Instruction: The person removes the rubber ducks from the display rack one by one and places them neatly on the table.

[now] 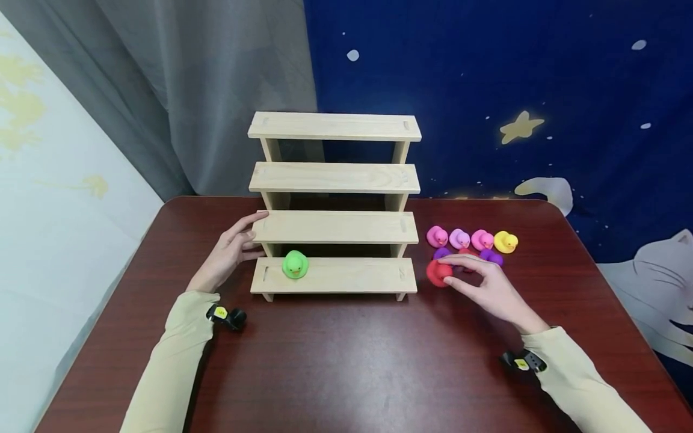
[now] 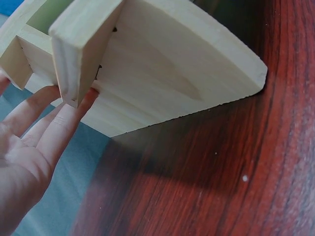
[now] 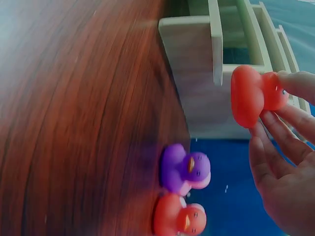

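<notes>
A red rubber duck (image 1: 439, 273) is pinched between the thumb and fingers of my right hand (image 1: 489, 291). In the right wrist view the held red duck (image 3: 248, 96) appears off the table, near the wooden shelf's side. My left hand (image 1: 226, 255) touches the left end of the four-step wooden shelf (image 1: 335, 227), with its fingers spread above and below one board. The left wrist view shows those fingers (image 2: 61, 130) fairly straight against the wood. A green rubber duck (image 1: 295, 264) sits toward the left on the lowest step.
Right of the shelf, several more ducks stand in rows, among them a yellow one (image 1: 506, 242), a pink one (image 1: 437, 236) and a purple one (image 1: 491, 257). My right hand partly covers the nearer row. A curtain (image 1: 411, 66) hangs behind the dark wooden table (image 1: 335, 373).
</notes>
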`<state>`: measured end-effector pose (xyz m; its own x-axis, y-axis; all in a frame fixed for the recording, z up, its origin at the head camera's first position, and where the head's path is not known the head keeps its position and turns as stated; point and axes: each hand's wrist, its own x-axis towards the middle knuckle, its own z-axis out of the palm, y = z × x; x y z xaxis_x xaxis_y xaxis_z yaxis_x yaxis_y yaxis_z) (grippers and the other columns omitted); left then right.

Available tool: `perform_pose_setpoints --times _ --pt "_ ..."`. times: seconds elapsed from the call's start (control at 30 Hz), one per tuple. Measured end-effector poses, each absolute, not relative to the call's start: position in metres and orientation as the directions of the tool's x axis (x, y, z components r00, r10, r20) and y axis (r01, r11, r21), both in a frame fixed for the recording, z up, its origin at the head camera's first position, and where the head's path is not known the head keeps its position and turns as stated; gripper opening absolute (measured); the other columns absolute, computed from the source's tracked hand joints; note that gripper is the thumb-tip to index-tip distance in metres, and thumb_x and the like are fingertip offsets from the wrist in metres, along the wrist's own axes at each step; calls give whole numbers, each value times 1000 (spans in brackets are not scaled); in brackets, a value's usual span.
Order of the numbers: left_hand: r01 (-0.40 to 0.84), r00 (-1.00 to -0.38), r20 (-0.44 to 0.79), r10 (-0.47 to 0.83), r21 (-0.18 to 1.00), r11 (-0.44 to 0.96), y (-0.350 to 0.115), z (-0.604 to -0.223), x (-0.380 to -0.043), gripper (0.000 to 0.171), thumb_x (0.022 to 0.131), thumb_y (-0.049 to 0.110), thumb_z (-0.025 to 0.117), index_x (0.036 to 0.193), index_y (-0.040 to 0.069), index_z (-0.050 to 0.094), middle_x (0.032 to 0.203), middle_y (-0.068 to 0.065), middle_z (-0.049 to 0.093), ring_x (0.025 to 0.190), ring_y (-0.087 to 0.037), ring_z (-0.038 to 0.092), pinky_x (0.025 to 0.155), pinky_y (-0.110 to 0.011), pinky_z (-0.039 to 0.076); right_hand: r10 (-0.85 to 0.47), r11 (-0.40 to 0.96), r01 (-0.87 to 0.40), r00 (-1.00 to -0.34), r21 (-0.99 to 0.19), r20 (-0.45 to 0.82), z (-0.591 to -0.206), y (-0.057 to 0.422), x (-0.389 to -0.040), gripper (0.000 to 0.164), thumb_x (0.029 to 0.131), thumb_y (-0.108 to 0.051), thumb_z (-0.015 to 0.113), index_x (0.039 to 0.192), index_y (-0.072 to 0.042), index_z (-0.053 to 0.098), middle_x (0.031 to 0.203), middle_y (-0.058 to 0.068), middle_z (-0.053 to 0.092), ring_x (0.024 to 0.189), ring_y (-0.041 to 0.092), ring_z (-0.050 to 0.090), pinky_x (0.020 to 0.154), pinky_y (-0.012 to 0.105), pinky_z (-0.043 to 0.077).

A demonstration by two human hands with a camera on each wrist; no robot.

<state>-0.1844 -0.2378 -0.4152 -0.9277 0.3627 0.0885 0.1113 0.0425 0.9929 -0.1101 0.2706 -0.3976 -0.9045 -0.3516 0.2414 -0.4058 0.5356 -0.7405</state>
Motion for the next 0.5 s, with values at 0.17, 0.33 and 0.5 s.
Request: perform_pose_setpoints --times 0.17,0.33,0.5 --pt "111 -927 92 364 993 33 -238 -416 -184 44 105 18 38 148 15 40 152 -7 28 116 -18 55 86 -35 52 -296 554 -367 -926 -747 236 -396 284 -109 36 84 -7 75 119 -10 69 114 4 67 110 3 53 90 13 42" --pt "113 -928 93 361 993 35 -239 -416 -184 43 105 18 38 148 15 40 151 -7 29 115 -18 56 86 -36 52 -242 583 -340 -940 -738 241 -393 295 -107 34 84 -9 76 117 -13 70 114 4 67 109 0 54 89 13 42" --pt "113 -927 92 363 993 36 -238 -415 -184 44 105 18 38 148 16 40 150 -7 30 115 -18 56 87 -38 52 -220 621 -336 -942 -708 254 -390 307 -104 36 84 -7 76 119 -10 69 114 9 66 104 0 53 82 9 41"
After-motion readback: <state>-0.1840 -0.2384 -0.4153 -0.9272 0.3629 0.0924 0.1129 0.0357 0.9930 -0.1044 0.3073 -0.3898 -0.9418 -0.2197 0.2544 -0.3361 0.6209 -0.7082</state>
